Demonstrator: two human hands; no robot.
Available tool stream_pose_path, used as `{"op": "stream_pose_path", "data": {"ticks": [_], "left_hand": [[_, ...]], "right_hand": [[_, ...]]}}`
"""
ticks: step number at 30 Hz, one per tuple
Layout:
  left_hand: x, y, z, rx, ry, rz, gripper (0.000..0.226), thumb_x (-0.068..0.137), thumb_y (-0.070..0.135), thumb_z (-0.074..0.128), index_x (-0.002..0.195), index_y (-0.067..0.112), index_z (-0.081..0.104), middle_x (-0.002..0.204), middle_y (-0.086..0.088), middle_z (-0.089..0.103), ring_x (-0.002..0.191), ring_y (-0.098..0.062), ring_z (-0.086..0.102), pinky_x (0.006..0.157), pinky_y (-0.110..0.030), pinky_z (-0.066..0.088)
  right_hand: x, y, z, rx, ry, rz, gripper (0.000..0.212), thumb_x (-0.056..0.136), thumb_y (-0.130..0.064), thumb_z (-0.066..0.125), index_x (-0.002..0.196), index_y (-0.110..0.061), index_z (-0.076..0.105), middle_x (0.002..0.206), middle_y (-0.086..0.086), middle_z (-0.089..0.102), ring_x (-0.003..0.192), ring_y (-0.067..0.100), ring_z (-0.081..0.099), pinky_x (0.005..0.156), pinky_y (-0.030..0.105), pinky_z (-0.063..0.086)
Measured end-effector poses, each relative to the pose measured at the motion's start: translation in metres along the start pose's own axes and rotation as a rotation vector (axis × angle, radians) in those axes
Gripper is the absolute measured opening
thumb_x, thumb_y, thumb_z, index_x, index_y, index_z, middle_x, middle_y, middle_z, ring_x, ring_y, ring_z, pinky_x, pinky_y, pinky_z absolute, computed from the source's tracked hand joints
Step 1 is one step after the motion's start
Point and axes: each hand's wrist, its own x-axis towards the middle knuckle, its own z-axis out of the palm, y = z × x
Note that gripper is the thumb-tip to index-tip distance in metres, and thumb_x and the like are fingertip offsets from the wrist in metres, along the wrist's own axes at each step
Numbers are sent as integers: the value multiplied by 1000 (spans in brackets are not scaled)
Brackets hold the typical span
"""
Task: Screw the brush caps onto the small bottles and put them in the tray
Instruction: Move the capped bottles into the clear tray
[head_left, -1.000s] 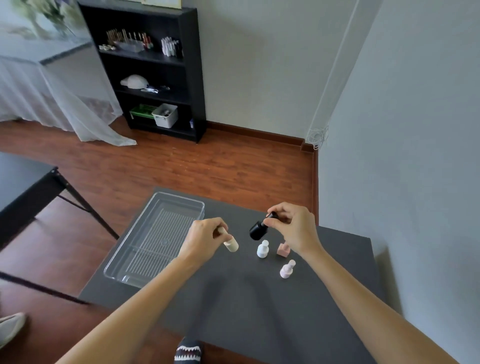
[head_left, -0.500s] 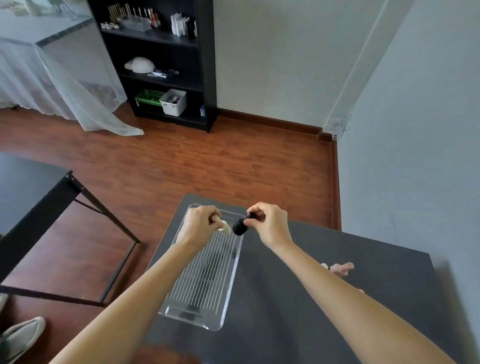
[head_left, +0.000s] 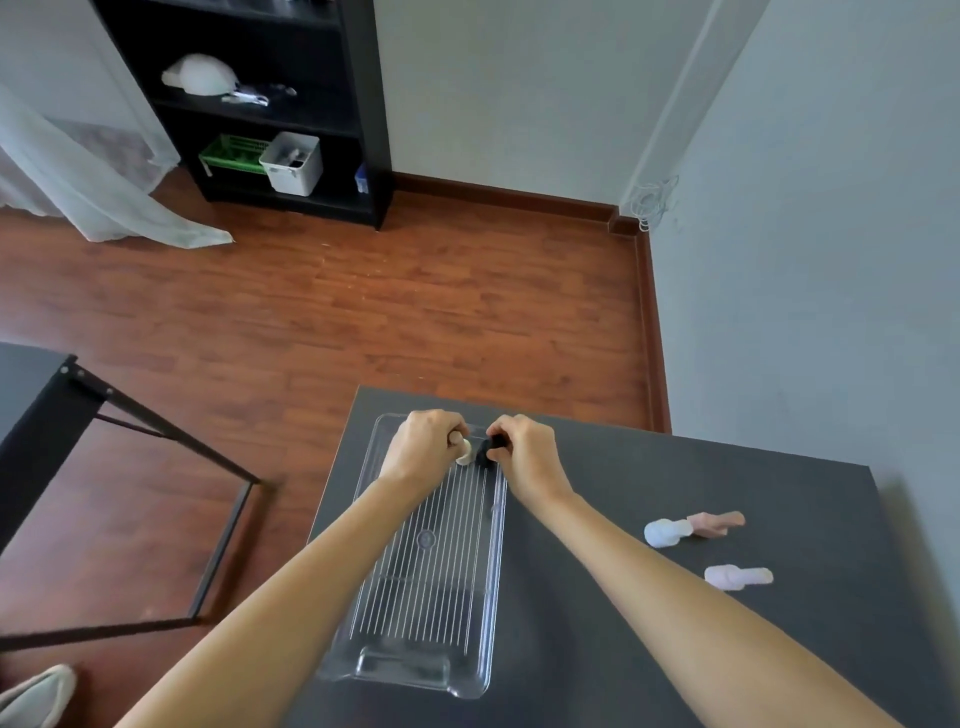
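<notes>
A clear ribbed plastic tray (head_left: 415, 670) lies on the dark grey table (head_left: 649, 649). Over its far end my left hand (head_left: 423, 441) grips a small cream bottle (head_left: 464, 453) by its cap. Close beside it my right hand (head_left: 524, 449) pinches a small black bottle (head_left: 487, 450) by its cap. Both bottles hang low over the tray floor; contact with it is unclear. To the right on the table lie a white bottle (head_left: 666, 532), a pink bottle (head_left: 717, 522) and a pale lilac bottle (head_left: 737, 577).
A black-framed side table (head_left: 47, 395) stands to the left over the wooden floor. A black shelf unit (head_left: 280, 104) with bins stands against the far wall. A grey wall runs close along the table's right side.
Both hands carried the cream and black bottles left from the middle of the table to the tray's far end and lowered them. The view tilted down and shifted.
</notes>
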Motion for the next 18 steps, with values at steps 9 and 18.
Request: {"op": "stream_pose_path", "data": {"ticks": [9, 18], "left_hand": [[2, 13, 14, 52, 18, 14, 10, 85, 7, 67, 91, 13, 71, 86, -3, 70, 84, -27, 64, 71, -39, 54], [-29, 68, 25, 79, 239, 127, 49, 79, 8, 75, 126, 14, 63, 125, -1, 61, 116, -25, 52, 82, -32, 46]], "right_hand": [[-4, 7, -3, 52, -1, -46, 22, 82, 9, 64, 100, -3, 66, 96, 13, 65, 93, 30, 61, 78, 36, 48], [-60, 52, -81, 161, 169, -156, 26, 86, 3, 66, 111, -6, 67, 101, 7, 68, 90, 10, 61, 82, 13, 49]]}}
